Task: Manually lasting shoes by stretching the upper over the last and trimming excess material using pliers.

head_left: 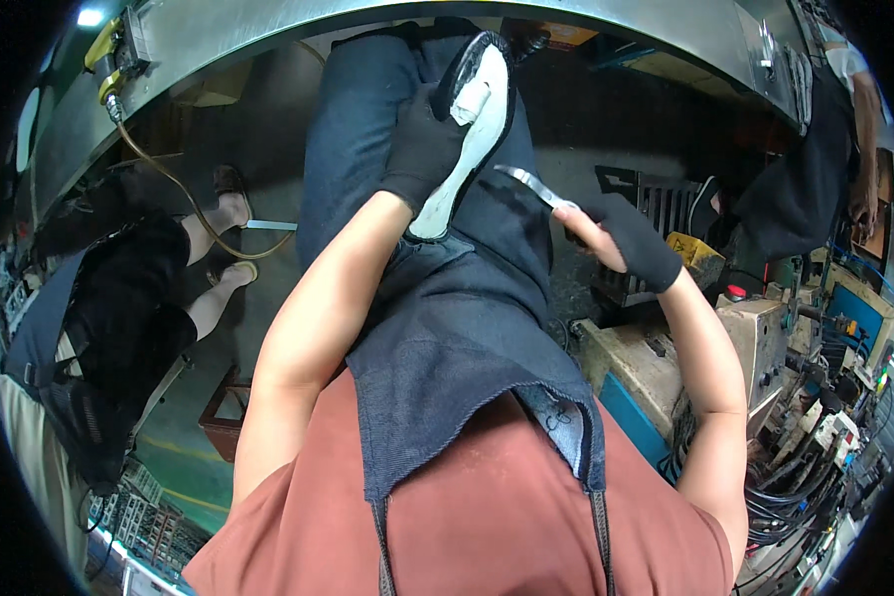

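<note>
My left hand (419, 149), in a dark glove, is closed around the side of a shoe (459, 189). The shoe is bottom up over my lap, its wide end pointing away from me. Its underside is pale, with a black upper edge around it, and a crumpled white piece (472, 101) sits near the wide part. In my right hand (631, 238), gloved with the thumb bare, is a shiny metal hand tool (532, 184) with a curved end. That tool is held right of the shoe, apart from it. The exact kind of tool cannot be made out.
A metal bench edge (656, 20) runs across the far side, with a yellow air tool (104, 60) and hose at its left. A worn machine box (636, 372) stands at my right. Another person's legs (204, 308) show at left, and a co-worker's arm (866, 149) at far right.
</note>
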Motion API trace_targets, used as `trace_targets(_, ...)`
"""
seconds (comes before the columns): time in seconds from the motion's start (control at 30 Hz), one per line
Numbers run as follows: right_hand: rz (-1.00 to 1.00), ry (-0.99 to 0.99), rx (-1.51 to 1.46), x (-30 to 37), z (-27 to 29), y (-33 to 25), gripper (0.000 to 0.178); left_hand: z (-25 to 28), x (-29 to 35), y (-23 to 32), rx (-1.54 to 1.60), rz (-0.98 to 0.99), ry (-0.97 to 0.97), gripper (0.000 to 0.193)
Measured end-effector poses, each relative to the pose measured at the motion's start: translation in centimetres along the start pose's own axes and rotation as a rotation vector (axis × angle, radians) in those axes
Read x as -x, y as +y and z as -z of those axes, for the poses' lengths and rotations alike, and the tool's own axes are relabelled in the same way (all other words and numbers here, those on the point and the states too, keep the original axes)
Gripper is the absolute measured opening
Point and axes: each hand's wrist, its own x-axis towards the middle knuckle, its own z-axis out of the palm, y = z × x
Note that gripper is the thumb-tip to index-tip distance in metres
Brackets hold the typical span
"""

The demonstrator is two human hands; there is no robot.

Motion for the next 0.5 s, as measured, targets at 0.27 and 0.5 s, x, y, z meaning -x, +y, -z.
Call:
trace_targets(0.27,0.617,0.290,-0.097,-4.9,1.3,-5.7,0.051,2.5,0.9,0.9,0.185,-0.080,-0.357,0.087)
trace_targets(0.5,-0.363,0.108,-0.751,1.0,-4.2,2.0,0.062,3.8,3.9,1.6,0.423,-0.011,-0.284,0.088)
